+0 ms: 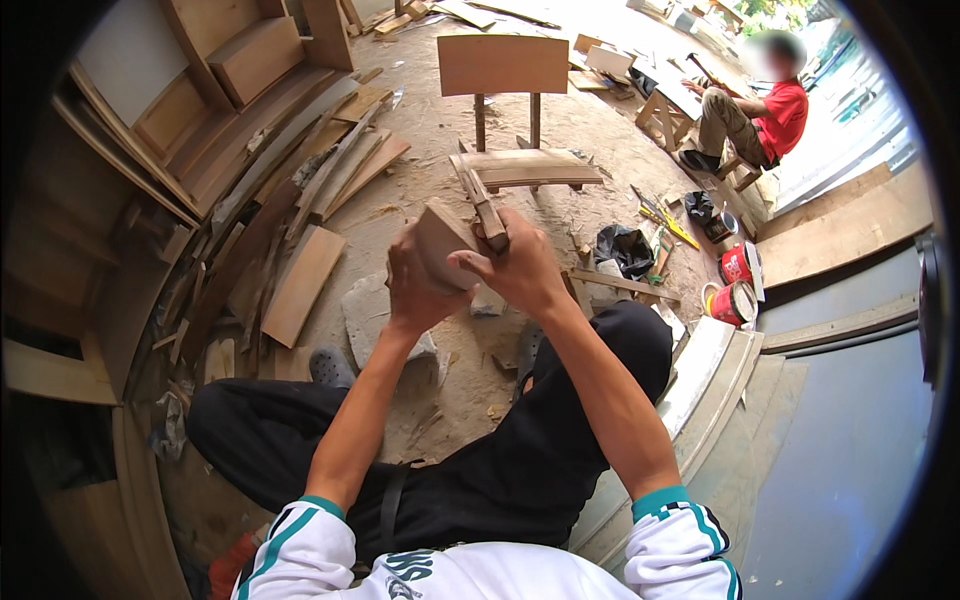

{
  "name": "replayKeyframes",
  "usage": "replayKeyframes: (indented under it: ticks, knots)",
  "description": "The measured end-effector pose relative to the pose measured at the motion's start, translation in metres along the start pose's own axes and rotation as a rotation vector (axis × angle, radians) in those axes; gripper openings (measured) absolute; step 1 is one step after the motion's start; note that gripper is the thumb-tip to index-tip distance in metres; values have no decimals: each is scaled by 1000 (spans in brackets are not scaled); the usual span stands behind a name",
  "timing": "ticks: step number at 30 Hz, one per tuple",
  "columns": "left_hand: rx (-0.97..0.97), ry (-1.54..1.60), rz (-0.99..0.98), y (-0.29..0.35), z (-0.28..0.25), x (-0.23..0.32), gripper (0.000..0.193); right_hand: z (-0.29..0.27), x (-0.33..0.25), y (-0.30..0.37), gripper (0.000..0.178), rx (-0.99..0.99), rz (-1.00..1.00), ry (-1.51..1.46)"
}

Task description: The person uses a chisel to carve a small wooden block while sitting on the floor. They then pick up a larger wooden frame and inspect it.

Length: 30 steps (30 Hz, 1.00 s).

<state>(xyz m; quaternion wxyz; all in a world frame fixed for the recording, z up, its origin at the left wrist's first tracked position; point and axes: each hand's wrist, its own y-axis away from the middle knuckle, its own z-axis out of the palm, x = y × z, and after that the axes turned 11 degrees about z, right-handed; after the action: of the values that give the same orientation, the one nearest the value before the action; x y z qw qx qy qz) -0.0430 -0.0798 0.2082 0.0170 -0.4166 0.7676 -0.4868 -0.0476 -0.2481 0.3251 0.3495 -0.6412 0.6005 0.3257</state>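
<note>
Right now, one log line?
left hand: holds wood block | right hand: holds narrow wooden piece | co-worker: seated, upper right

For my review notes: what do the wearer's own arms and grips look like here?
The left grip and right grip are ungloved. The forearms are bare, with no watch showing. The white left sleeve and right sleeve have teal cuffs and teal stripes; black also shows on the right one.

A: Viewpoint?
B: Head-worn fisheye, left of a pair, facing down and forward over the wearer's lap [470,485].
A: Range?
B: Near the left grip [408,292] and right grip [526,262], extending to the floor [412,120] beyond; straight edges curve toward the rim.
</note>
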Motion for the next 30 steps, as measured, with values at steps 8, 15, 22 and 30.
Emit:
replayKeyframes:
  ticks: [8, 15, 22, 30]
  knots:
    - [-95, 127, -32, 22, 15, -4, 121, 0, 10, 5, 30, 118, 71, 127]
    - [116, 223, -1187, 100, 30, -88, 104, 8, -4, -4, 28, 140, -49, 81]
    - [279, 744, -1481, 151, -3, -118, 106, 38, -11, -35, 25, 49, -67, -12]
    - [550, 161, -1579, 191, -44, -160, 106, 71, -22, -101, 23, -98, -77, 259]
